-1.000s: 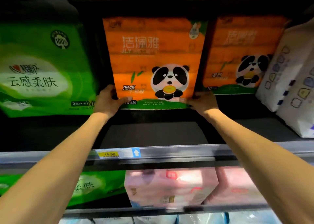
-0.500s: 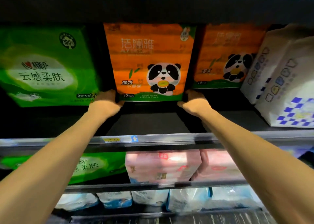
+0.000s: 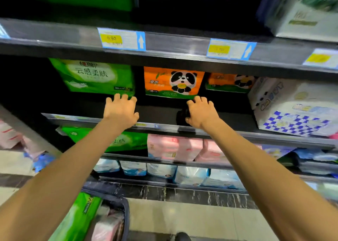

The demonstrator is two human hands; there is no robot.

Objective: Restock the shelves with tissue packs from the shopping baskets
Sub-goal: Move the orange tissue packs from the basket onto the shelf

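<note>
- Shop aisle, head view: the person's left hand (image 3: 120, 110) and right hand (image 3: 201, 112) are drawing back from the orange panda tissue pack (image 3: 173, 81), which they were clutching by its bottom corners half a second earlier.
- Each grip is now released: the left fingers are spreading wide, the right fingers are hanging loosely bent, and neither hand is holding anything.
- The pack is standing upright, deep on the middle shelf (image 3: 237, 133), between the green tissue pack (image 3: 95, 76) and a second orange pack (image 3: 228, 82), and is touching neither hand.
- The view is tilting downward compared with a moment ago, bringing the floor and a shopping basket (image 3: 126, 209) into sight at lower left.
- This placement is looking finished. The basket is showing a green pack (image 3: 76, 218) and a pink pack (image 3: 108, 228), so more restocking appears to be waiting.
</note>
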